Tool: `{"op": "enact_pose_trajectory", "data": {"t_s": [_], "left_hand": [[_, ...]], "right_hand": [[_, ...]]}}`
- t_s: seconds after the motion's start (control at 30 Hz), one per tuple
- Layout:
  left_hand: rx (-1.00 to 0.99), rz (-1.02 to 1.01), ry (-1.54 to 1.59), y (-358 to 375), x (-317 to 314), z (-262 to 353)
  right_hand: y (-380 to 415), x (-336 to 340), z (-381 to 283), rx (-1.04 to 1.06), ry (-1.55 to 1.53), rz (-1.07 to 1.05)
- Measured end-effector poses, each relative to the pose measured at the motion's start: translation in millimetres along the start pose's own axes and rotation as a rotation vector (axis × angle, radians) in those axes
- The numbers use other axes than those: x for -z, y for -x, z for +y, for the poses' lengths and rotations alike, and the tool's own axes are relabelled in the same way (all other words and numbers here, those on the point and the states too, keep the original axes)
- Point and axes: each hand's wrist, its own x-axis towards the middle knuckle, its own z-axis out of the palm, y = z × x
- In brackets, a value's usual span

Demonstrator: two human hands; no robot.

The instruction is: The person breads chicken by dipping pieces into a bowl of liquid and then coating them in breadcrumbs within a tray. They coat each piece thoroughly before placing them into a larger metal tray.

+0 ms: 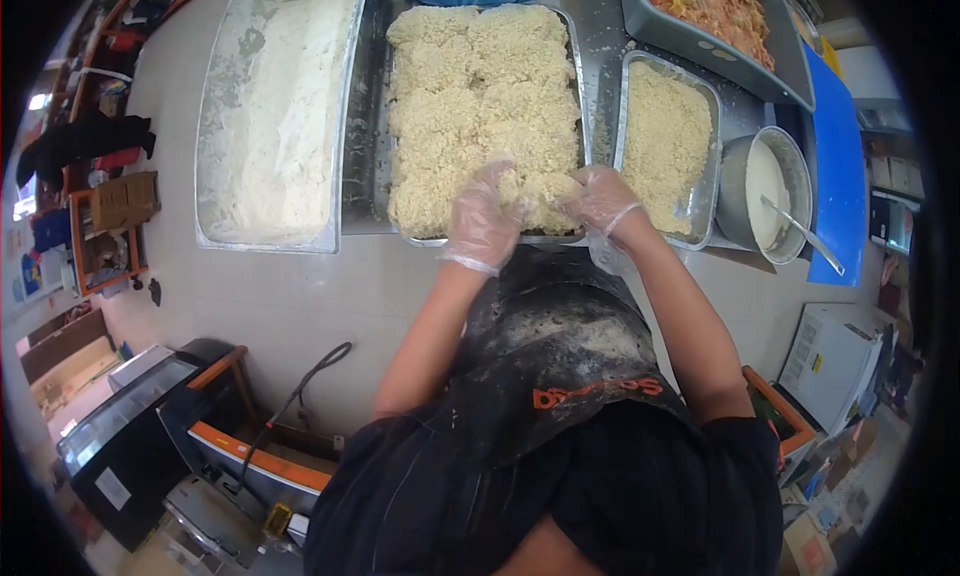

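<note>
We have both hands at the near end of a wide rectangular metal tray (580, 91), which sits on the grey metal worktop (603, 46) and is packed with pale, crumb-coated pieces (480, 86). The left hand (487, 218), in a clear plastic glove, rests on the coating with its fingers partly bent. The right hand (603, 202), gloved alike, bends its fingers over the near right corner, touching the crumbs there. We cannot tell whether either hand grips a piece.

Just right of this tray, we see a smaller metal tray (716, 141) of loose pale crumbs (663, 131), then a round metal pot (735, 181) holding creamy white liquid (764, 176) and a metal utensil (822, 248) leaning on its rim. Beyond them stands a grey plastic tub (690, 53) of reddish-orange pieces (710, 16). On our left is a long, deep metal pan (365, 106) of white powder (290, 106).
</note>
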Motion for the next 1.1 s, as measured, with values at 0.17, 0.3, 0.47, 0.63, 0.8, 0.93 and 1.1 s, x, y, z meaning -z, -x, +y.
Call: {"op": "enact_pose_trajectory", "data": {"t_s": [0.17, 0.3, 0.47, 0.63, 0.8, 0.93, 1.1], "left_hand": [[0.096, -0.037, -0.162, 5.9, 3.4, 18.7], [0.073, 0.056, -0.221, 8.2, -9.6, 20.0], [-0.041, 0.250, -0.504, 13.7, -25.6, 44.6], [-0.066, 0.183, -0.714, 0.9, -61.3, 63.3], [0.212, 0.076, -1.064, -13.4, -98.0, 67.6], [0.145, 0.177, -1.072, -13.8, -94.6, 80.7], [0.046, 0.390, -0.953, -4.1, -89.1, 109.3]], "right_hand": [[21.1, 5.8, -22.2, -0.230, -0.329, -0.117], [12.0, -2.7, -7.5, -0.260, -0.281, 0.001], [20.3, 5.9, 14.7, -0.230, -0.656, 0.090], [24.0, 67.5, 44.9, 0.059, -0.325, 0.196], [35.2, 168.0, 66.0, 0.370, 0.774, 0.106], [6.0, 289.7, 67.4, 0.403, 0.870, 0.353], [-72.7, 462.9, 66.8, 0.220, 0.721, 0.429]]}}
